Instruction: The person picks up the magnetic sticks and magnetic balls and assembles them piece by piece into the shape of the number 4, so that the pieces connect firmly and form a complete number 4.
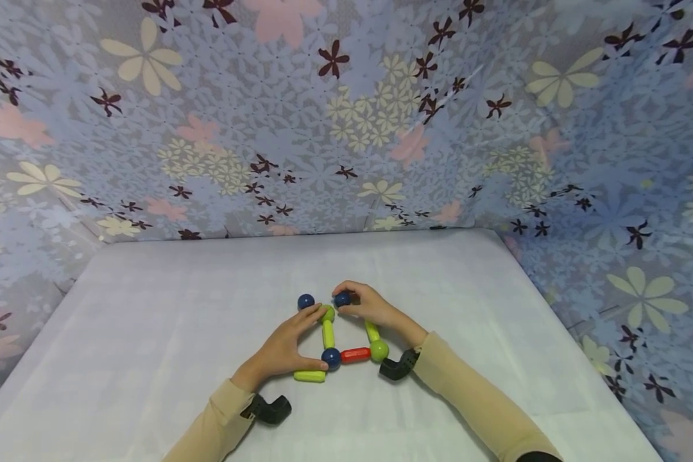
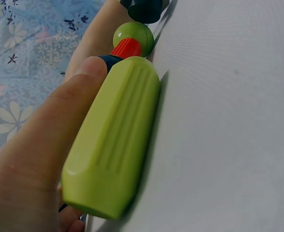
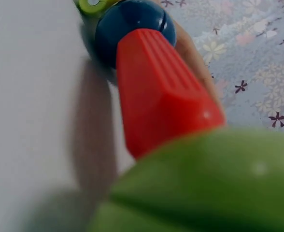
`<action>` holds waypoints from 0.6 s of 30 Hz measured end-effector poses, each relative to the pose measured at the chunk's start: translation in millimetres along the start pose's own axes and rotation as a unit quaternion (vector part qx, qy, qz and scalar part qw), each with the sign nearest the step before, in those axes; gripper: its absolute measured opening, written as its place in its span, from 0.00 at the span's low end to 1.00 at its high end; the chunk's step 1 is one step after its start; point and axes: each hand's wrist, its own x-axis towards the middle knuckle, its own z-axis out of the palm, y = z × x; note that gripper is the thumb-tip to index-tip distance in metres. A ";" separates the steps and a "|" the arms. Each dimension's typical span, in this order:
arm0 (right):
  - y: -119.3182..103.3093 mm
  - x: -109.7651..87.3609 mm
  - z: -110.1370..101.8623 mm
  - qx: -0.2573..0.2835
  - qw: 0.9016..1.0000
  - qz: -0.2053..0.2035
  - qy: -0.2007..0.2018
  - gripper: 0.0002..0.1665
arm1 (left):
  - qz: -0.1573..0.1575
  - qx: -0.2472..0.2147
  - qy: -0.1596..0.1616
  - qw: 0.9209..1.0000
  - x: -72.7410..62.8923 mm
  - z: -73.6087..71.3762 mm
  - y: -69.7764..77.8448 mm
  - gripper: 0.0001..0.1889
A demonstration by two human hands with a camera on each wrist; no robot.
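Over the white table (image 1: 150, 308), backed by flowered cloth (image 1: 265, 115), a beige left sleeve (image 1: 210, 420) is leading to the left hand (image 1: 280, 350), with a black camera (image 1: 274, 409) sitting at its wrist. This hand is grasping a frame of rods and balls, its thumb pressing against the near blue ball (image 1: 332, 359) and its fingertips resting on the far green ball (image 1: 327, 313). Another blue ball (image 1: 306, 301) is lying just beyond these fingers. A loose-looking green rod (image 1: 309, 376) is lying below the thumb; whether it is touching the near blue ball, I cannot tell. The left green rod (image 1: 328, 335) is joining the frame's two left balls. Further right, a third blue ball (image 1: 342, 299) is being pinched between the thumb and fingers of the right hand (image 1: 372, 308). Nearer, the red rod (image 1: 355, 355) is linking the near blue ball to the right green ball (image 1: 379, 350). From that, the right green rod (image 1: 372, 331) is running away beneath the right hand, which is hiding its far end. The right sleeve (image 1: 473, 398) is stretching toward the lower right.
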 end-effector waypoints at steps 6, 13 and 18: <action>3.2 -9.2 -1.0 -0.015 0.999 0.004 0.031 0.24 | 0.004 0.001 -0.004 1.000 -0.8 3.0 -0.2 0.53; 9.0 -19.1 -3.4 -0.041 0.995 0.006 0.089 0.26 | 0.004 -0.001 -0.004 1.000 -2.8 1.5 -0.1 0.53; 9.8 -25.1 -7.7 -0.039 0.993 -0.003 0.114 0.25 | 0.009 0.003 0.003 1.000 -0.8 -0.1 -0.2 0.53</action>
